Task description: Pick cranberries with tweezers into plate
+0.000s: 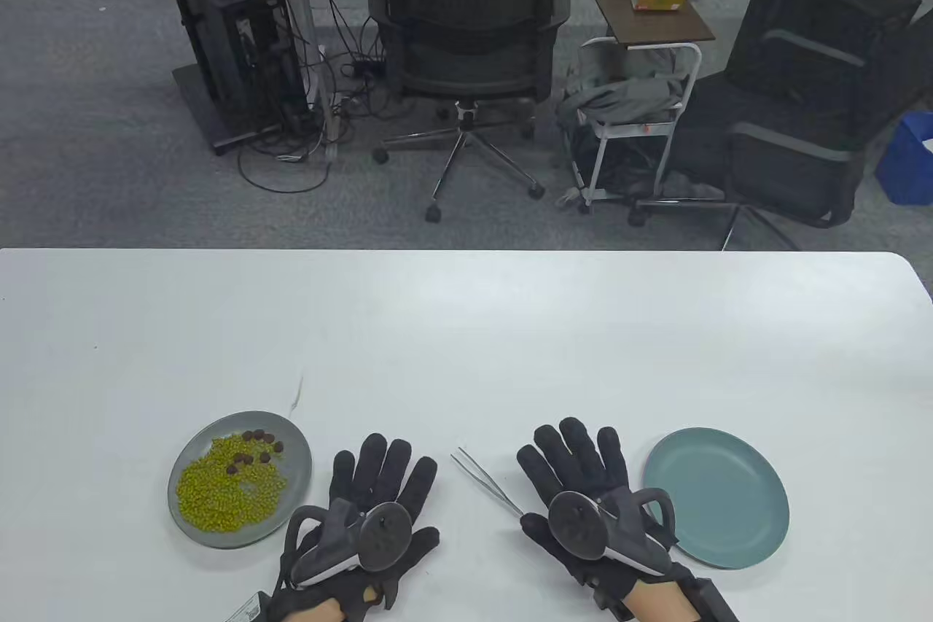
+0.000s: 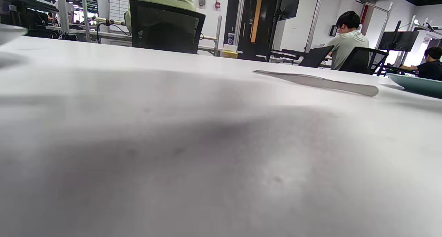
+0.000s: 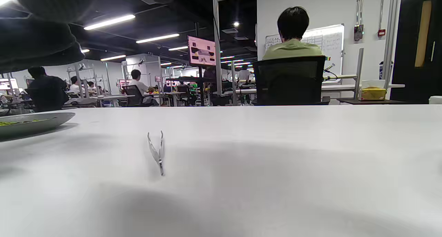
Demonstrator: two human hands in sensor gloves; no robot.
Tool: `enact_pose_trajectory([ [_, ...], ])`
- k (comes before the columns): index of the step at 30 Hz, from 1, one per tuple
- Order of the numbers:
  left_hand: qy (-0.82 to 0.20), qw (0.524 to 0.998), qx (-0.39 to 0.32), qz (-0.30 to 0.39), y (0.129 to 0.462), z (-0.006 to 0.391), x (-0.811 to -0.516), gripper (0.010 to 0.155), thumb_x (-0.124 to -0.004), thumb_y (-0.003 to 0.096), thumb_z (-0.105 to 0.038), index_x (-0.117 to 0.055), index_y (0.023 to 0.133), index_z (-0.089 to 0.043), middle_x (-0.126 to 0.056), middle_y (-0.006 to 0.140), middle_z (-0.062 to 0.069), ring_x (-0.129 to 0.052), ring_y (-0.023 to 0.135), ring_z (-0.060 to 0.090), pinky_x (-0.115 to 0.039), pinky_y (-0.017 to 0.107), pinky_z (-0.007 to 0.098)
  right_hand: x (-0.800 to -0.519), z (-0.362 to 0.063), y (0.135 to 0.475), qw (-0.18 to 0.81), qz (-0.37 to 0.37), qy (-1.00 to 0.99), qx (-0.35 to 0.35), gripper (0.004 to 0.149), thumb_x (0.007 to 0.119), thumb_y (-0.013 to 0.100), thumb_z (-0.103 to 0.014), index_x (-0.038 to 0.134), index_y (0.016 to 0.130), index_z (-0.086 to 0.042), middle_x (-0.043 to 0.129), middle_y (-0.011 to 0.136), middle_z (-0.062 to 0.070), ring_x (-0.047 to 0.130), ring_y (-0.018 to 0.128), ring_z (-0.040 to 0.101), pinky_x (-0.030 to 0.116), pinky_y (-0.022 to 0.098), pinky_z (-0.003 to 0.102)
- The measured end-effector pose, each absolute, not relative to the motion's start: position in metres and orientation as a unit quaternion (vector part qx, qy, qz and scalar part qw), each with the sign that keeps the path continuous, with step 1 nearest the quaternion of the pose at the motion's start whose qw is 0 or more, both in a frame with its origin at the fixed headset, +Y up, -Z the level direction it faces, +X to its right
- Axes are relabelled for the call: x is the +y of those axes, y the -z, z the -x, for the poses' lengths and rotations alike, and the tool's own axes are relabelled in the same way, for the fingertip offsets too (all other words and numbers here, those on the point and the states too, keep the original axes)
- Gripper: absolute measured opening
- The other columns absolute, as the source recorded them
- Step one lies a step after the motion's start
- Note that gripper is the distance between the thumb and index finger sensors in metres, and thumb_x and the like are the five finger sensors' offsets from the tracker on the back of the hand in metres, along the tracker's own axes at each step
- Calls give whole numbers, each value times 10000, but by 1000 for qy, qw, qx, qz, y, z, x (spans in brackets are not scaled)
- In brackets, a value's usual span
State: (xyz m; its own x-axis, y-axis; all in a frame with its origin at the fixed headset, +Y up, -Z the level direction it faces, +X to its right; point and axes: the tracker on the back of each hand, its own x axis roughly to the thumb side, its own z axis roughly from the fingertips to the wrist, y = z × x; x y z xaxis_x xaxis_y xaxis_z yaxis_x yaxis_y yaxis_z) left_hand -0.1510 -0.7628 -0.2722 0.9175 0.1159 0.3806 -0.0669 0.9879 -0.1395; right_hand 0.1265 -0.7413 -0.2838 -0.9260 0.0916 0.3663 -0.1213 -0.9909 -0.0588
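Now, both my hands lie flat on the table (image 1: pixel 466 330), palms down, fingers spread, holding nothing. Left hand (image 1: pixel 379 505) sits just right of the grey plate (image 1: pixel 191 463); right hand (image 1: pixel 583 487) just left of the teal plate (image 1: pixel 758 527).

Tweezers (image 1: pixel 485 482) lie on the table between the hands, much nearer the right one. Long axis runs diagonally: the two tips point far-left, slightly parted; the joined end runs near-right, up to the base of my right thumb, where the glove hides it. Whether it touches the glove, cannot tell. Right wrist view shows the tweezers (image 3: pixel 157 152) lying flat, tips away from the camera. Left wrist view catches them (image 2: pixel 317 82) as a blurred strip off to the right, teal plate (image 2: pixel 416 84) rim beyond.

Grey plate holds a heap of green beans (image 1: pixel 226 491) with cranberries (image 1: pixel 251 448), small and dark, mixed in along the far side. Some sit on bare plate near the far rim, some on the beans. Teal plate has nothing visible in it.

Judgement: nothing picked yet. Right hand is the one to take the tweezers, with a short move to its own left, gripping near the joined end. Then a long carry leftward past the left hand to reach the cranberries.
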Motion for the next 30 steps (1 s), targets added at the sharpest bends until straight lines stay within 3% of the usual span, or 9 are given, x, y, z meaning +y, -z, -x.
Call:
enact_pose_trajectory([
  [30,-59,975,-200,82,273,151,-766,853,-608,419,-693,-66,1024,-435,-80,1117,-36,15,1073,328,-74,735,628,-743,-132,288,69,-180,-981,-9,800,610,324,-665,269,1005,-420,147,1134,-103,118,1106,251,91,795,563],
])
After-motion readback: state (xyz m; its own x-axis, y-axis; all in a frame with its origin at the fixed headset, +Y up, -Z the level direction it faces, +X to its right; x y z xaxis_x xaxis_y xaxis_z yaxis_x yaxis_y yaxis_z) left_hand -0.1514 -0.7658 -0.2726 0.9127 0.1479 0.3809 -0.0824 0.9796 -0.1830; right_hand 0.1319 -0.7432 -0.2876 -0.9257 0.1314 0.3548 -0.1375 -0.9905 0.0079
